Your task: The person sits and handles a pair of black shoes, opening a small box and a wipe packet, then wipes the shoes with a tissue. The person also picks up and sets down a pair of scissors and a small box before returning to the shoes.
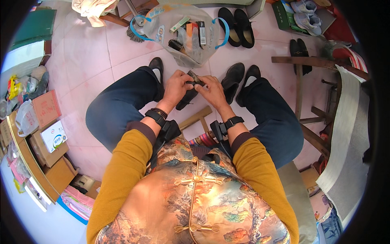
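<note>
Between my knees, my left hand (177, 89) and my right hand (212, 92) meet at a small dark, worn object (195, 78), pinched between the fingers of both. What it is exactly cannot be told. Below the hands a dark shoe (186, 99) lies on the floor, partly hidden by my left hand. A dark ankle boot (233, 80) stands right of my right hand. Just beyond the hands is a clear plastic bag (195, 58) with blue handles, holding a black-bristled brush (176, 45), small boxes and crumpled plastic.
Black shoes (236, 27) stand beyond the bag at the right, with pale sneakers (306, 16) on a green box farther off. A wooden frame (300, 91) is at the right. Cartons and a drawer unit (33, 164) stand at the left. A wooden stool part (195, 117) shows between my legs.
</note>
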